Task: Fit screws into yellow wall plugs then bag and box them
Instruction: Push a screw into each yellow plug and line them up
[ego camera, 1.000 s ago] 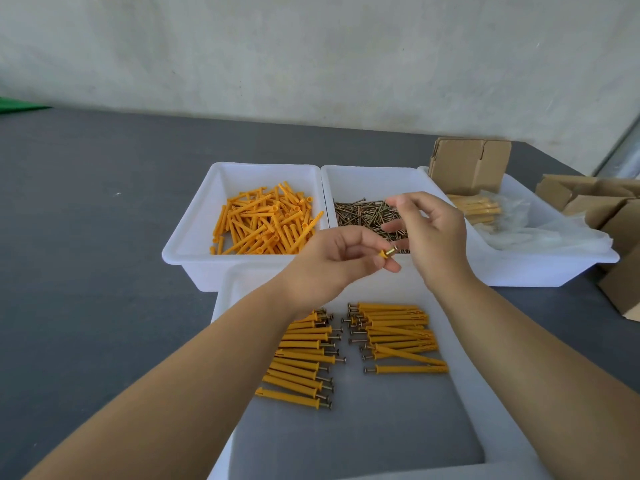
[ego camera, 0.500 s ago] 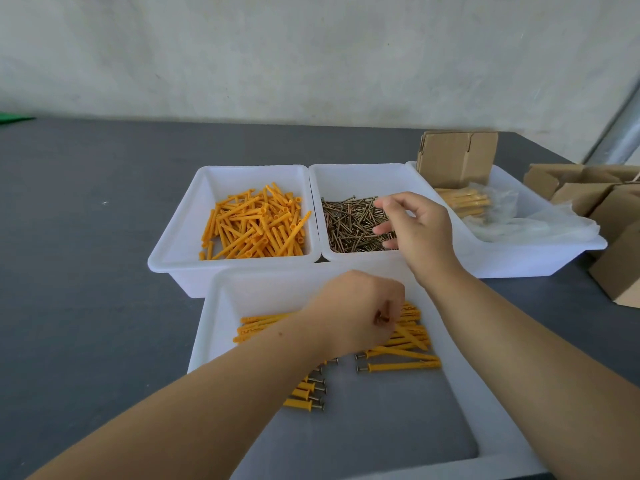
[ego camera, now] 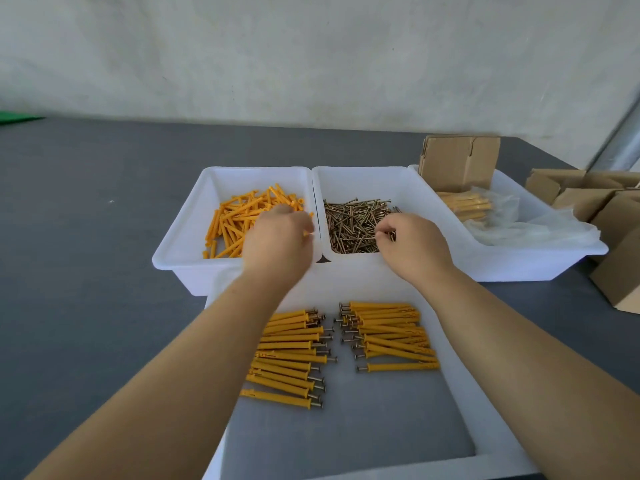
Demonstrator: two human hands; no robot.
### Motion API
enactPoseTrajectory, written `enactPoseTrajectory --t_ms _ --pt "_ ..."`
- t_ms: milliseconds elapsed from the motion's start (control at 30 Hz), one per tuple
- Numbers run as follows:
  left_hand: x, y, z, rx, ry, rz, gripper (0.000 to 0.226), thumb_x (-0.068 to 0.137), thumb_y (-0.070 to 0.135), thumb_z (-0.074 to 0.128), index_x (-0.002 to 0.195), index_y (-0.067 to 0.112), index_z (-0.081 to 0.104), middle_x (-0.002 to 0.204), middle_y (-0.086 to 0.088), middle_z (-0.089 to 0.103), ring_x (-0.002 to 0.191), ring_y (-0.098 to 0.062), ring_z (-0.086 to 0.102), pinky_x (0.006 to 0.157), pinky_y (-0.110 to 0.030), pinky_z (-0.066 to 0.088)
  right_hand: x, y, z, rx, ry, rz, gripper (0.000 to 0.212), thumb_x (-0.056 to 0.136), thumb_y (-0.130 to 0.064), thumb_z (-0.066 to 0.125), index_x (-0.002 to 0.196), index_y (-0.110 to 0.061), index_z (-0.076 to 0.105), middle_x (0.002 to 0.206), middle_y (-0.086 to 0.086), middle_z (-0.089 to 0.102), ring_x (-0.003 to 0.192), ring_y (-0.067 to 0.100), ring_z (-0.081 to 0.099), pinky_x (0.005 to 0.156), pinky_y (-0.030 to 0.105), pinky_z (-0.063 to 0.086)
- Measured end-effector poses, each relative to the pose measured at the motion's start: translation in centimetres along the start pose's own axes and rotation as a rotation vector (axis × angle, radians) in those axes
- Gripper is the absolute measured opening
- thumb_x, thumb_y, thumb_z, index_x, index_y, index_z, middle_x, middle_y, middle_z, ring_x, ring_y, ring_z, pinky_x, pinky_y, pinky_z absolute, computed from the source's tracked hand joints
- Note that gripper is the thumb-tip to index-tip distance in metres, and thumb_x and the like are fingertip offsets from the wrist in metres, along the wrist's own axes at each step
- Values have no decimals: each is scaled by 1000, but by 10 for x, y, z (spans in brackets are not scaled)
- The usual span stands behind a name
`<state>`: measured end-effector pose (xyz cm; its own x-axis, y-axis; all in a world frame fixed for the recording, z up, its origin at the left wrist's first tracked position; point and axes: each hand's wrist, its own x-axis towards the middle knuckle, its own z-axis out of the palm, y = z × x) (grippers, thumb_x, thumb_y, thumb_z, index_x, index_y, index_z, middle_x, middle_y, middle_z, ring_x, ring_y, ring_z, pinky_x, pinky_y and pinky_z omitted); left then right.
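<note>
The left white bin [ego camera: 180, 252] holds loose yellow wall plugs [ego camera: 235, 220]. My left hand [ego camera: 277, 240] reaches into it, fingers curled down, and a yellow plug end shows at its fingertips. Beside it, the middle white bin [ego camera: 363, 181] holds a heap of brown screws [ego camera: 353, 223]. My right hand [ego camera: 412, 242] is over the heap's right side and pinches a screw with its fingertips. In the near white tray [ego camera: 460, 386] lie two rows of plugs with screws fitted, a left row [ego camera: 291, 355] and a right row [ego camera: 391, 336].
A third white bin [ego camera: 540, 261] at the right holds bagged plugs [ego camera: 467, 206], loose clear plastic bags [ego camera: 533, 230] and an open cardboard box [ego camera: 457, 157]. More cardboard boxes [ego camera: 616, 216] stand at the table's right edge. The dark grey table [ego camera: 86, 237] stretches left.
My left hand laid the fitted plug in the near tray, then moved up into the plug bin. My right hand went down into the screw heap.
</note>
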<state>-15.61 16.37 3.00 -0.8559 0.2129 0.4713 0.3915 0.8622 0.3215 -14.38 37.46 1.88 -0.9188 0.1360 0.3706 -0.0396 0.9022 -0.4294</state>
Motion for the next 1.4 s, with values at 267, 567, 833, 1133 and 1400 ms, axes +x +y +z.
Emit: enactPoseTrajectory --t_ms 267,567,833,1133,1400 --pt "8 -25 8 57 -306 -203 29 99 23 39 92 24 68 75 1 63 69 -21 60 51 -25 39 19 -4 8 -250 -487 134 45 102 -28 31 145 -30 43 145 3 51 128 29 48 100 42 44" --pt "9 -23 11 132 -372 -203 37 100 42 37 86 20 64 93 2 59 74 -21 56 54 -27 39 50 -19 5 -394 -871 104 33 103 -19 34 121 -9 60 138 12 53 118 29 51 95 34 38" --pt "6 -18 11 222 -320 -327 40 101 41 33 87 18 61 93 -5 61 81 -24 57 65 -33 46 56 -20 4 -275 -886 229 18 95 -35 57 92 -18 63 90 -3 60 83 17 60 82 34 50" --pt "7 -18 12 186 -330 -353 44 98 36 37 59 18 45 56 3 43 51 -17 41 51 -24 29 57 -31 10 -447 -930 181 29 98 -27 55 118 -8 64 88 0 56 85 20 55 80 33 45" --pt "2 -22 9 -212 85 -321 14 87 13 65 90 26 63 85 8 66 73 -14 61 58 -29 54 47 -9 3 169 -292 334 18 88 -19 71 102 -9 78 108 6 72 102 24 64 95 38 53"
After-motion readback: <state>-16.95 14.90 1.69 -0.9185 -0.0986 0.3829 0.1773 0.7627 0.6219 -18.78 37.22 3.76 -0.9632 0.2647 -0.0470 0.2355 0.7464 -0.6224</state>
